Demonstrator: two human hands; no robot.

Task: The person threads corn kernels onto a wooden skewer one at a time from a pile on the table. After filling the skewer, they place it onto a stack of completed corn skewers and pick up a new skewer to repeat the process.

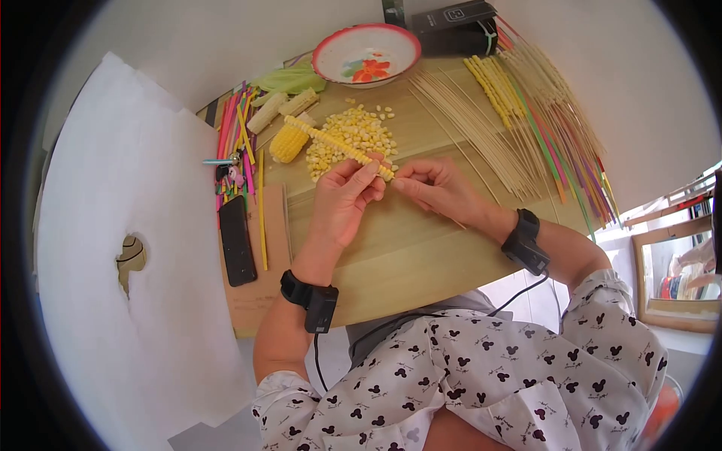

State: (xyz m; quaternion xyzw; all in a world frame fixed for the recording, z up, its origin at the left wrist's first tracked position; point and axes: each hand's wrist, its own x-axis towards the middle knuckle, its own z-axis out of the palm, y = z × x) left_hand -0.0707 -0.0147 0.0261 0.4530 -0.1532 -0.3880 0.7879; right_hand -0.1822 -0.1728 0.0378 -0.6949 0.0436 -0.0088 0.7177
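A skewer threaded with corn kernels (331, 141) slants across the middle of the table, its far tip above a corn cob. My left hand (348, 192) is closed round the skewer near the lower end of the kernel row. My right hand (440, 188) pinches at the same skewer just past the last kernels; whether a loose kernel is between its fingertips is hidden. A thin bare stick end shows below the right palm. Beyond my hands lies a heap of loose corn kernels (359, 129), with a partly stripped corn cob (288, 143) to its left.
Bare skewers (481, 135) lie right of the heap, beside finished kernel skewers (492, 90) and coloured sticks (560, 161). A red-rimmed bowl (323, 51) stands at the back. On the left are stripped cobs (268, 113), colourful strips (229, 124) and a phone (237, 240) on cardboard.
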